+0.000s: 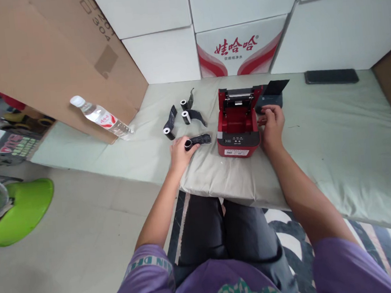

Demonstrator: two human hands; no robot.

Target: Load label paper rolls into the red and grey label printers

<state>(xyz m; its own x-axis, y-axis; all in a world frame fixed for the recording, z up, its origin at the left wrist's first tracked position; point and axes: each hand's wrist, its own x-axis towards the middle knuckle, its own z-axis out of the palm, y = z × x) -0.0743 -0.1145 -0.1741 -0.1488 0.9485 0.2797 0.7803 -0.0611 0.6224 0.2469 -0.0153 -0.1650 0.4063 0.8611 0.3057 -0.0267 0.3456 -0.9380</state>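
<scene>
A red label printer [239,142] with a black front panel sits on the covered surface, its lid [241,97] raised and its red bay exposed. My left hand [181,153] is closed around a black roll [200,139] whose loose strip points right. Beyond that hand lie three more black rolls with white cores: one at the left [168,133], one in the middle [186,117] and one at the back [184,104]. My right hand [273,124] is at the printer's right side, fingers curled, below a dark blue flat piece [270,100] with a black flap. What those fingers grip is hidden.
A water bottle [103,117] leans against a large cardboard box [78,61] at the left. White cartons [161,57] line the back. A dark phone-like slab [331,76] lies at the back right. A green stool [30,206] stands on the floor at the left.
</scene>
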